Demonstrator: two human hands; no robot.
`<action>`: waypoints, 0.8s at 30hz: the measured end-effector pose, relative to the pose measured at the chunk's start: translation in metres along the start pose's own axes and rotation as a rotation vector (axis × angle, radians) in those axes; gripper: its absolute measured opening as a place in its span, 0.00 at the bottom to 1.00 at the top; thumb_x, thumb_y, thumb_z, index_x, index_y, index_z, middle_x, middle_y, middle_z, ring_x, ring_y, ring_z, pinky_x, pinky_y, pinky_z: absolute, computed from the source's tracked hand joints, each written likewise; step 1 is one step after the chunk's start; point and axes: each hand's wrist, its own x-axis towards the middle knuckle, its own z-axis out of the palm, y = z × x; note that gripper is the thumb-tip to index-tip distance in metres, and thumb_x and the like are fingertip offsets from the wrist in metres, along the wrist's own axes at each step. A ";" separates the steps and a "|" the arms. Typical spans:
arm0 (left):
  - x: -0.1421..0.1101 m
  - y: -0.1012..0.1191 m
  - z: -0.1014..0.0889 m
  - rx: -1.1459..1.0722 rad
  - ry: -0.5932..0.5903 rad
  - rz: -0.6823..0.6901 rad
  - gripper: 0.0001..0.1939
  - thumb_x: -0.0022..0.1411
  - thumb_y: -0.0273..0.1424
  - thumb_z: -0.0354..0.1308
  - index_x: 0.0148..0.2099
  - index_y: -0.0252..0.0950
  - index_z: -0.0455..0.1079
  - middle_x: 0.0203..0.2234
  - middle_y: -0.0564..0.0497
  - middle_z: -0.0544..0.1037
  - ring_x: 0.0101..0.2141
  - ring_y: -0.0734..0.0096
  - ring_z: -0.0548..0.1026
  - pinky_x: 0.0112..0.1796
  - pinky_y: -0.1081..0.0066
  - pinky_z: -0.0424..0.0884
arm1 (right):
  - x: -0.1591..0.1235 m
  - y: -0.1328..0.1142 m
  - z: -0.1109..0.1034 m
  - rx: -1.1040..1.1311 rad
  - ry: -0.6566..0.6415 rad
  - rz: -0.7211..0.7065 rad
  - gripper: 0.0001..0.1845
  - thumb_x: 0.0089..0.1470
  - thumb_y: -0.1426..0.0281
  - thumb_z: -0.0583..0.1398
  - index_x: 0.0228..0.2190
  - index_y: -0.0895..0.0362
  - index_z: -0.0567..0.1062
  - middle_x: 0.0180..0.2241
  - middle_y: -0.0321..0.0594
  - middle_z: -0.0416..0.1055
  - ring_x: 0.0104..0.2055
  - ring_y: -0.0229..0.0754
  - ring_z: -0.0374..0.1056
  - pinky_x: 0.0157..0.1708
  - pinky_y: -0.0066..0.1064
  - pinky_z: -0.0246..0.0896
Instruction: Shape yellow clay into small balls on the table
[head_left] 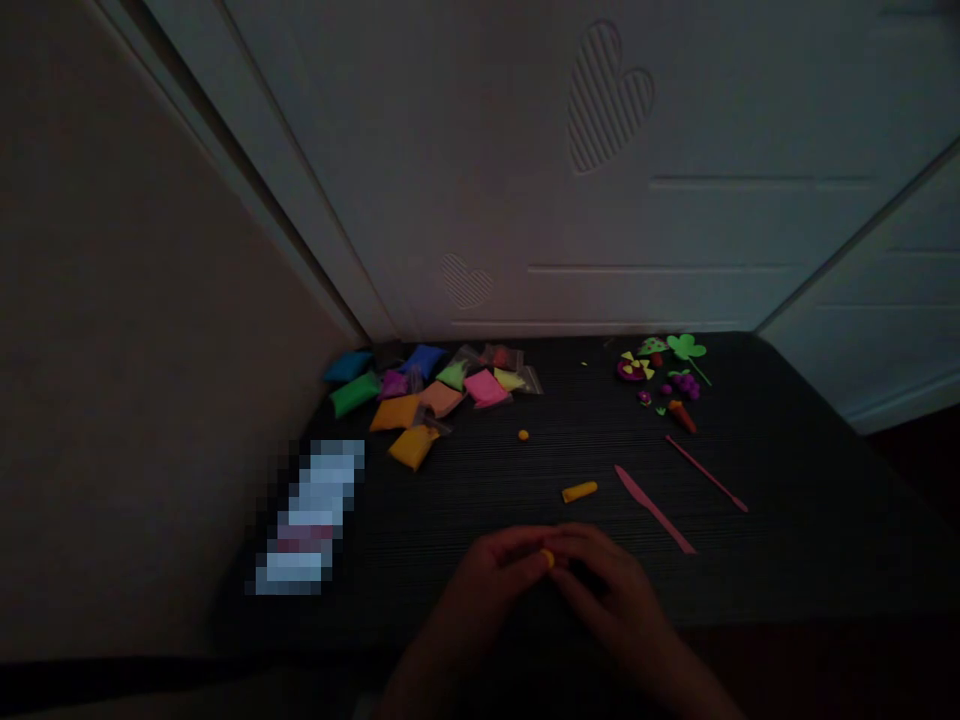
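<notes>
My left hand (499, 568) and my right hand (604, 585) meet over the near part of the dark table (787, 520). Together their fingertips pinch a small yellow clay piece (548, 558). A short yellow clay roll (580, 491) lies just beyond the hands. Farther back sits a tiny orange clay ball (523, 435). A pink plastic knife (654, 509) lies to the right of the roll, with a thin pink stick tool (706, 474) beyond it.
Several coloured clay packets (420, 395) are heaped at the back left. Small finished clay figures (667, 372), among them a green leaf, purple grapes and a carrot, stand at the back right. A blurred packet (309, 520) lies at the left edge. White panels rise behind.
</notes>
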 end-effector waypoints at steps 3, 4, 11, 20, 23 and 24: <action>-0.001 0.000 0.000 -0.102 0.038 -0.001 0.14 0.52 0.24 0.58 0.43 0.34 0.72 0.36 0.47 0.77 0.38 0.69 0.73 0.42 0.71 0.65 | 0.000 -0.001 0.000 -0.016 0.001 0.006 0.14 0.53 0.70 0.56 0.44 0.49 0.69 0.45 0.38 0.67 0.48 0.39 0.63 0.49 0.34 0.59; -0.001 0.000 0.000 -0.132 0.052 -0.003 0.14 0.51 0.23 0.58 0.43 0.34 0.71 0.35 0.47 0.77 0.38 0.70 0.73 0.41 0.71 0.66 | 0.000 -0.001 0.000 -0.012 0.002 -0.001 0.15 0.53 0.70 0.56 0.44 0.49 0.68 0.46 0.38 0.67 0.48 0.39 0.63 0.49 0.34 0.59; 0.000 -0.003 0.008 -0.486 0.191 0.020 0.06 0.52 0.24 0.56 0.34 0.30 0.71 0.28 0.49 0.74 0.27 0.75 0.72 0.28 0.76 0.68 | -0.003 0.000 0.000 0.027 0.162 -0.027 0.14 0.55 0.70 0.54 0.44 0.46 0.68 0.46 0.35 0.68 0.49 0.36 0.63 0.48 0.30 0.59; 0.009 0.004 0.024 -0.726 0.219 0.045 0.21 0.53 0.15 0.49 0.49 0.30 0.65 0.39 0.42 0.74 0.33 0.77 0.74 0.31 0.81 0.70 | -0.005 -0.006 -0.004 0.114 0.378 0.039 0.12 0.57 0.69 0.50 0.41 0.47 0.69 0.44 0.34 0.67 0.48 0.35 0.62 0.48 0.29 0.59; 0.010 0.000 0.028 -0.759 0.177 0.073 0.24 0.46 0.12 0.46 0.47 0.27 0.66 0.45 0.40 0.71 0.47 0.65 0.70 0.47 0.70 0.66 | -0.001 -0.013 -0.005 0.120 0.429 -0.021 0.12 0.57 0.71 0.50 0.40 0.48 0.69 0.43 0.35 0.67 0.48 0.35 0.62 0.48 0.29 0.58; 0.010 -0.003 0.031 -0.758 0.137 0.074 0.25 0.45 0.11 0.45 0.46 0.27 0.67 0.45 0.40 0.71 0.48 0.64 0.69 0.50 0.69 0.64 | 0.001 -0.017 -0.005 0.115 0.440 -0.061 0.12 0.57 0.71 0.49 0.40 0.49 0.69 0.43 0.35 0.67 0.48 0.35 0.61 0.49 0.30 0.58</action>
